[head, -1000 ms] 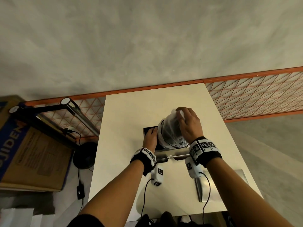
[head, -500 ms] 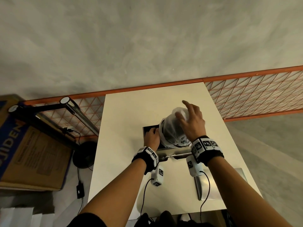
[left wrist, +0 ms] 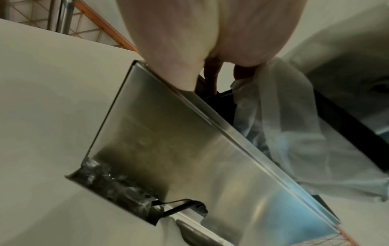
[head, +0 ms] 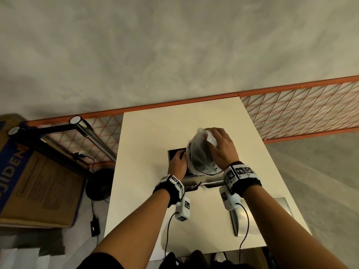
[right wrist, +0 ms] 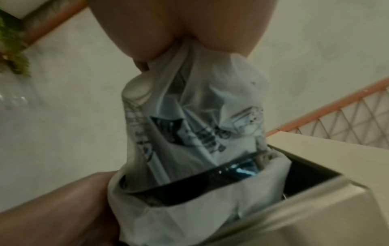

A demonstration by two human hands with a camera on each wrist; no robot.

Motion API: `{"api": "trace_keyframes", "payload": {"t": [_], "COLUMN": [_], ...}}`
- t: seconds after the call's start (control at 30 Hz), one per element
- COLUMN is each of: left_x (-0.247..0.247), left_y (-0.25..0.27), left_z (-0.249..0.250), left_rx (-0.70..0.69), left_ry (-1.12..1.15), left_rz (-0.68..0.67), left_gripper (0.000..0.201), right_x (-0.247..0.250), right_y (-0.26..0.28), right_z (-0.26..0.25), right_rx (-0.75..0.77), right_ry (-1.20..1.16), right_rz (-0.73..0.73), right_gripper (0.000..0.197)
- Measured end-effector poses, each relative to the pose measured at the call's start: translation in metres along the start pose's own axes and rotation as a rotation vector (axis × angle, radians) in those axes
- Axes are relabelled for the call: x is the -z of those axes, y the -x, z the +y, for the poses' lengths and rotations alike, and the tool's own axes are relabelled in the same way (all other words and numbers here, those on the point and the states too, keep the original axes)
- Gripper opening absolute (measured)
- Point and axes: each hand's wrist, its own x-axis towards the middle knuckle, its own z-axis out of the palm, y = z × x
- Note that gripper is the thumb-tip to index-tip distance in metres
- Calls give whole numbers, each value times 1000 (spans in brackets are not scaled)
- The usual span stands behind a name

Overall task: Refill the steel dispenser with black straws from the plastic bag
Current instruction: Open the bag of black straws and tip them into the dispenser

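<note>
The translucent plastic bag [head: 198, 152] stands mouth down in the open top of the steel dispenser [head: 194, 180] at the middle of the white table [head: 155, 129]. My right hand [head: 220, 147] grips the bag's crumpled upper end. Seen from the right wrist, the bag [right wrist: 200, 124] hangs from my right hand [right wrist: 179, 25], with black straws [right wrist: 189, 191] bunched at its mouth inside the dispenser [right wrist: 315, 199]. My left hand [head: 177, 164] grips the dispenser's left rim, thumb outside on the steel wall [left wrist: 168, 141], fingers inside beside the bag [left wrist: 284, 124]. Wrapped straws [left wrist: 111, 181] fill the bottom tray.
A flat steel lid [head: 260, 216] lies on the table's near right corner. On the floor to the left are a cardboard box [head: 29, 187] and a black stand [head: 81, 125]. An orange mesh fence [head: 301, 113] runs behind the table.
My right hand let go of the bag's top, spread its fingers, then took hold again of the crumpled end. The left hand stayed on the dispenser's rim.
</note>
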Motion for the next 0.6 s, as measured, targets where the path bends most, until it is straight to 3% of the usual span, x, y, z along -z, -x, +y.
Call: {"api": "trace_keyframes", "payload": {"t": [0.13, 0.23, 0.3, 0.43, 0.6], "left_x": [-2, -7, -9, -2, 6], "left_y": [2, 0, -2, -6, 6], "left_z": [0, 2, 5, 5, -5], "left_rx": [-47, -25, 30, -3, -125], "left_ry": [-64, -195, -242, -307, -411], "left_rz": [31, 46, 28, -39, -218], "left_gripper": [37, 40, 40, 36, 59], "right_x": [0, -1, 0, 7, -2], "right_y": [-5, -9, -11, -9, -2], "right_z": [-7, -4, -1, 5, 19], "right_rx": [-66, -147, -124, -95, -304], "right_ry": [133, 265, 201, 80, 235], "right_rz": [-75, -232, -231, -26, -226], "right_gripper": [52, 54, 49, 44, 44]}}
